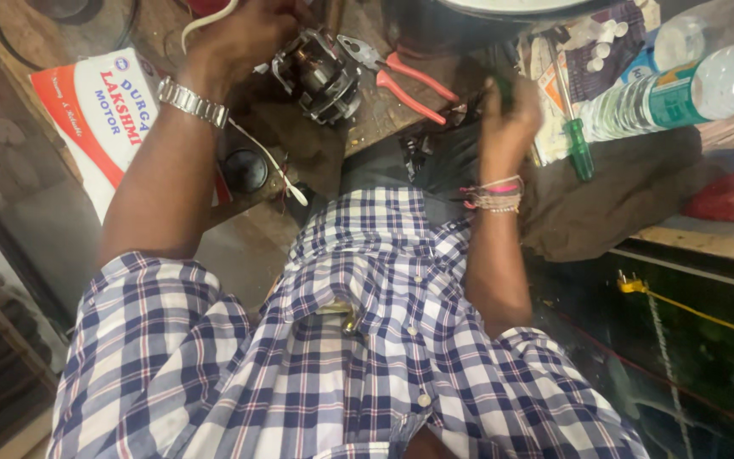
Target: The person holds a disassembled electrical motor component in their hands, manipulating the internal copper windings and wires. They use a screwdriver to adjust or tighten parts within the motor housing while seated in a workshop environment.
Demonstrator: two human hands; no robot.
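left hand (244, 38) gripping small motor (320, 75) on surface (375, 119); right hand (510, 106) clamped on green-handled tool (503, 89), red pliers (405, 81) between.

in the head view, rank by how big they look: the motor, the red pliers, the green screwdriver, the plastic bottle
1. plastic bottle
2. red pliers and motor: look alike, so unranked
3. green screwdriver, slimmest

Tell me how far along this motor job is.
Done, apparently: the small motor sits bare on the bench, red-handled pliers laid beside it. In hand: left hand steadies the motor; right hand grips a blurred green tool. Left: a white wire trails loose off the bench.
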